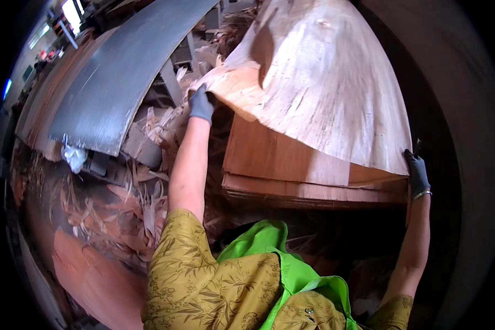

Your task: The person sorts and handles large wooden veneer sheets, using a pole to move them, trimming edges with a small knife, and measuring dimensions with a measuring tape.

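Note:
A large pale wood veneer sheet [335, 82] is held up by its near edge between my two gloved hands. At its near left corner, my left hand [201, 104] grips the edge, fingers closed round it. My right hand [418, 173] pinches the near right corner. The sheet bows, with a raised fold and a dark gap toward its left side. Under it lies a stack of reddish-brown veneer sheets [280, 154], partly covered by the raised sheet.
To the left stands a dark grey metal-like panel [113, 82] on supports, beside more stacked sheets [44, 104]. Torn veneer scraps [126, 214] litter the floor. A clear plastic bag [74, 157] hangs at the panel's near end. A loose reddish sheet [93, 275] lies at lower left.

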`<action>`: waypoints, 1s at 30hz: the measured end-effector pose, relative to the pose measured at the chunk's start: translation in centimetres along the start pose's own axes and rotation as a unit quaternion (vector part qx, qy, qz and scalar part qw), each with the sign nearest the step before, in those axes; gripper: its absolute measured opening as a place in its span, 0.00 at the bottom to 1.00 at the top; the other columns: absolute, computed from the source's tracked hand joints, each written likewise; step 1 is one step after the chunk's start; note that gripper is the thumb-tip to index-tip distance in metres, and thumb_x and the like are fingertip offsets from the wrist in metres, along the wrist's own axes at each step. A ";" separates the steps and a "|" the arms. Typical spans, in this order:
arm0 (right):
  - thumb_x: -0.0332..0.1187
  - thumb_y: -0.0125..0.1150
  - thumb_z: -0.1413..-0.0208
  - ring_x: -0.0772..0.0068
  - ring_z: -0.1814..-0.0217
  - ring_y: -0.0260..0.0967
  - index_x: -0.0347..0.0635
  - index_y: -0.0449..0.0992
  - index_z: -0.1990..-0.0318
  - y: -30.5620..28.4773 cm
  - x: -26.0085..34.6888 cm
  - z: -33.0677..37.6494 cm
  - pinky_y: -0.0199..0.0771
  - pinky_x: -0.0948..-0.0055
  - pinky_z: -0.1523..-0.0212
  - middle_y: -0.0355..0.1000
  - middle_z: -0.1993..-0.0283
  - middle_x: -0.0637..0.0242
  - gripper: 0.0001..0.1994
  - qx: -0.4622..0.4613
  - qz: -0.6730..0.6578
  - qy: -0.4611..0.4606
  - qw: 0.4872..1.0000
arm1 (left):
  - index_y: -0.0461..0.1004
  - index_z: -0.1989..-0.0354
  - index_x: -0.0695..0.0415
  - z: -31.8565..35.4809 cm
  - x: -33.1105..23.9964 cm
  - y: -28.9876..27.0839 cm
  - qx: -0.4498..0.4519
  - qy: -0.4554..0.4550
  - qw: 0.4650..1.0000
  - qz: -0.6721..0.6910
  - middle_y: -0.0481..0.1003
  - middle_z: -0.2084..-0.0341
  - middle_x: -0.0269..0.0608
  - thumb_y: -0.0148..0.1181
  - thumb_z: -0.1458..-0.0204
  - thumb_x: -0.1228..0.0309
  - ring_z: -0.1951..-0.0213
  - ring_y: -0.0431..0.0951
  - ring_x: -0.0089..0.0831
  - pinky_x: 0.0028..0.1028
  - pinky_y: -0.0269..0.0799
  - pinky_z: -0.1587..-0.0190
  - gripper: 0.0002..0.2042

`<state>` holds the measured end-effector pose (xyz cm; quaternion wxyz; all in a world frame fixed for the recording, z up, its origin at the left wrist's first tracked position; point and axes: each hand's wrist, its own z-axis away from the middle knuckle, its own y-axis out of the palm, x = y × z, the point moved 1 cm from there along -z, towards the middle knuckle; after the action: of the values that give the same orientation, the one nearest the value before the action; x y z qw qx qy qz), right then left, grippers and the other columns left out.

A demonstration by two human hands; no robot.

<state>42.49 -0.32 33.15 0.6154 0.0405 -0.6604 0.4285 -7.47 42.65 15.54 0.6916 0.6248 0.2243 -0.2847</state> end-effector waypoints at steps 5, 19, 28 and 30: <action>0.42 0.58 0.47 0.81 0.71 0.64 0.33 0.75 0.63 2.1 -2.8 -4.8 0.65 0.77 0.68 0.72 0.70 0.69 0.17 0.003 0.040 -0.016 0.999 | 0.65 0.47 0.59 -3.9 -1.0 -3.6 0.112 0.100 0.985 -0.080 0.70 0.52 0.48 0.55 0.50 0.71 0.51 0.71 0.38 0.31 0.67 0.50 0.21; 0.34 0.49 0.43 0.61 0.33 0.47 0.27 0.48 0.38 3.8 -13.8 -12.8 0.45 0.68 0.35 0.49 0.34 0.50 0.30 0.067 0.187 -0.104 0.974 | 0.78 0.65 0.50 1.2 28.8 -18.7 -0.163 0.146 0.607 -0.764 0.76 0.64 0.48 0.54 0.52 0.59 0.58 0.75 0.40 0.34 0.71 0.58 0.12; 0.43 0.49 0.41 0.64 0.40 0.55 0.29 0.49 0.38 6.1 -14.1 -15.8 0.57 0.69 0.41 0.54 0.37 0.53 0.32 0.091 0.169 0.025 0.981 | 0.78 0.68 0.51 -0.5 25.9 -18.9 -0.214 0.034 0.662 -0.718 0.77 0.69 0.48 0.54 0.53 0.64 0.63 0.77 0.41 0.36 0.72 0.61 0.09; 0.42 0.49 0.41 0.62 0.36 0.51 0.30 0.43 0.36 5.2 -16.1 -18.4 0.53 0.68 0.38 0.47 0.34 0.53 0.34 0.134 0.145 0.007 0.980 | 0.79 0.68 0.51 0.1 24.7 -20.5 -0.249 0.021 0.622 -0.742 0.77 0.70 0.48 0.54 0.54 0.65 0.64 0.77 0.41 0.36 0.72 0.62 0.08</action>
<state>57.63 6.64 14.49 0.5405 0.0236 -0.5917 0.5977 -3.06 38.59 -16.05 0.3698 0.0552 0.6885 -0.6215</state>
